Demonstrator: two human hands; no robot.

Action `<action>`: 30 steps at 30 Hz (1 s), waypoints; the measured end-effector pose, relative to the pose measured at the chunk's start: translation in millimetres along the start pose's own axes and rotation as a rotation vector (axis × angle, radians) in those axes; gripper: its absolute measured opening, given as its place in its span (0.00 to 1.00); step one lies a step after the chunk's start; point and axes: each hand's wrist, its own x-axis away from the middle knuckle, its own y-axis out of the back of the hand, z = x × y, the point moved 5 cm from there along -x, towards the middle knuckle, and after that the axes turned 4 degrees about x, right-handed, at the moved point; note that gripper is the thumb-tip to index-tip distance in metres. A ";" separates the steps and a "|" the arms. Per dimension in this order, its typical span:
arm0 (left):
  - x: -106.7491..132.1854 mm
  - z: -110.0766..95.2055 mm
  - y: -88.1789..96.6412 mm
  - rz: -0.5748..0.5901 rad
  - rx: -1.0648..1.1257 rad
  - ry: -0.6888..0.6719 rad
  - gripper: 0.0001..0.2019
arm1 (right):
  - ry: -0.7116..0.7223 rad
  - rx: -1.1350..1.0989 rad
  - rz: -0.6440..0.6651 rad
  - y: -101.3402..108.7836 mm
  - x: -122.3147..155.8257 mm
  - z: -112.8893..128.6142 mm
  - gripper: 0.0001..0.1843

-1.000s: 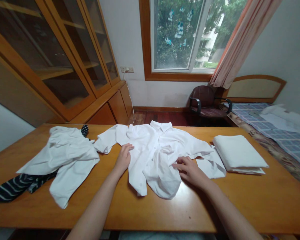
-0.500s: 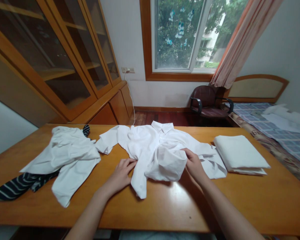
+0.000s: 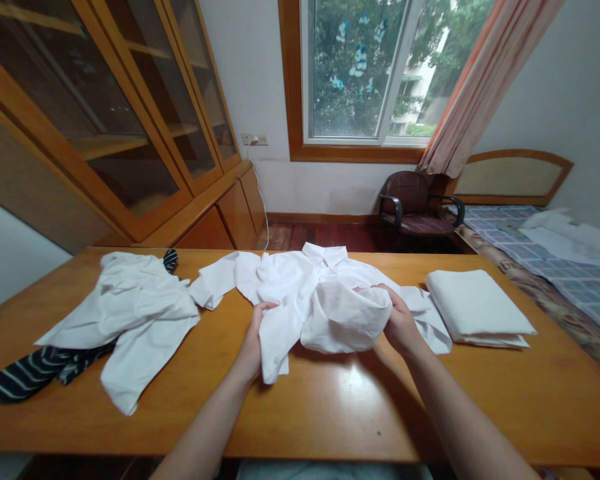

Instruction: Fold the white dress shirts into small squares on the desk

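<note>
A white collared shirt [image 3: 290, 280] lies face up on the wooden table before me, its collar at the far edge and its sleeves out to both sides. My left hand [image 3: 255, 337] grips the lower left front panel, thumb on top and the other fingers hidden under the cloth. At the right, my right hand [image 3: 397, 320] is closed on the lower right part, which bulges up off the table. Some of its fingertips are hidden in the fabric.
A crumpled white garment [image 3: 135, 300] lies at left over a black striped tie [image 3: 25, 375]. Folded white cloth [image 3: 480, 303] rests at right. Beyond the wooden table [image 3: 310, 420] stand a glass-door cabinet [image 3: 180, 193], an armchair [image 3: 413, 200] and a bed [image 3: 535, 233].
My right hand has moved slightly right and up with the shirt's right part. My left hand has shifted from lying beside the left panel to gripping it, lifting its edge a little.
</note>
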 end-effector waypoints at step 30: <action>43.6 -107.0 35.3 0.692 -0.743 -0.035 0.18 | -0.011 0.463 0.474 -25.2 7.8 -2.6 0.15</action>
